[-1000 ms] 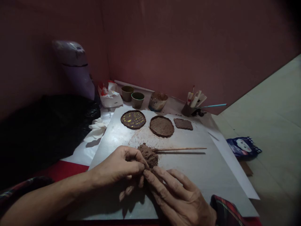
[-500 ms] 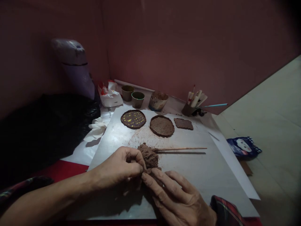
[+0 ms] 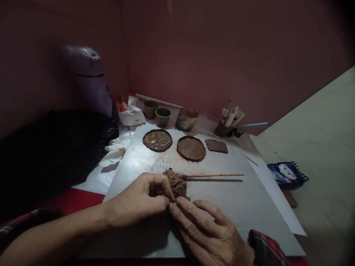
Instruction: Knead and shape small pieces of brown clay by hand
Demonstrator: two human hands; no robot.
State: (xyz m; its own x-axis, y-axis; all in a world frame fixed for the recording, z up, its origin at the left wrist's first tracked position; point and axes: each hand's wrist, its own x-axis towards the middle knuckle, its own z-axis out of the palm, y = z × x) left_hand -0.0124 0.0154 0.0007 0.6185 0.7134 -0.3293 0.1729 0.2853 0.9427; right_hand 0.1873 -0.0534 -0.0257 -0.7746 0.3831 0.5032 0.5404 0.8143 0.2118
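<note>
While left hand (image 3: 141, 199) stays pinched on the 7 o'clock edge of the clay lump (image 3: 175, 183), right hand (image 3: 210, 236), fingers flat and apart, edges closer; stick (image 3: 213, 175) at 3 o'clock unmoved.

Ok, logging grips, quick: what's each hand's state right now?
Left hand: closed, fingers pinching the clay lump at its near edge.
Right hand: open, fingertips touching the same lump, holding nothing.

A yellow-speckled disc (image 3: 157, 140), a plain disc (image 3: 191, 148) and a small slab (image 3: 216, 146) lay in a row. Behind them stood a green cup (image 3: 162, 117), a smeared bowl (image 3: 186, 119) and a pot of tools (image 3: 226, 125).
</note>
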